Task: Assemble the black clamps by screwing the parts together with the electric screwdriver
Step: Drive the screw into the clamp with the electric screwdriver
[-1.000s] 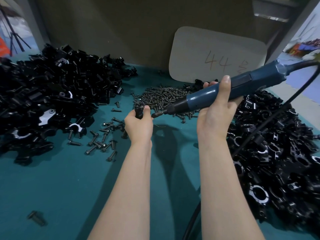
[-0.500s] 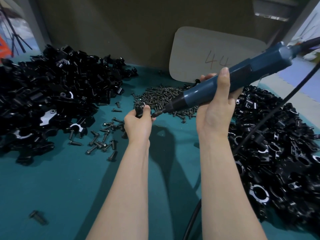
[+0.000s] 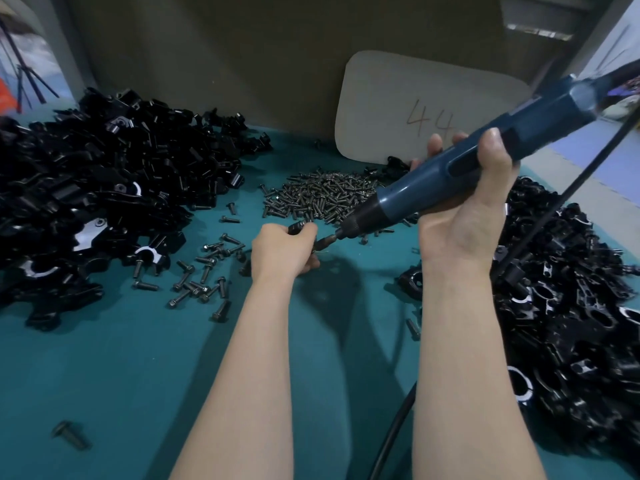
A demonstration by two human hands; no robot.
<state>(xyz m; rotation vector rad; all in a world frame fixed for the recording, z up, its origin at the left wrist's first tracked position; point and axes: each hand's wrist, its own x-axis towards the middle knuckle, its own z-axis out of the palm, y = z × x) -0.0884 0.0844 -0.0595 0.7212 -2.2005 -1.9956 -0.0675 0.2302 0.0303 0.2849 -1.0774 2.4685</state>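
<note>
My left hand (image 3: 282, 252) grips a small black clamp part (image 3: 298, 226) above the middle of the teal table; most of the part is hidden in my fingers. My right hand (image 3: 464, 216) holds the blue electric screwdriver (image 3: 450, 178) slanted down to the left. Its bit tip (image 3: 327, 240) meets the right side of my left hand, where the part is held. The screwdriver's black cable (image 3: 568, 188) runs off to the right.
A large heap of black clamp parts (image 3: 104, 188) fills the left. Another heap (image 3: 571, 323) covers the right. A pile of screws (image 3: 322, 197) lies behind my hands, with loose bolts (image 3: 201, 275) at left. A beige card marked 44 (image 3: 415, 109) leans on the back wall.
The screwdriver's rear end has risen, so it slants more steeply, and my right hand rose with it. My left hand has dropped slightly with the part, the bit still against it.
</note>
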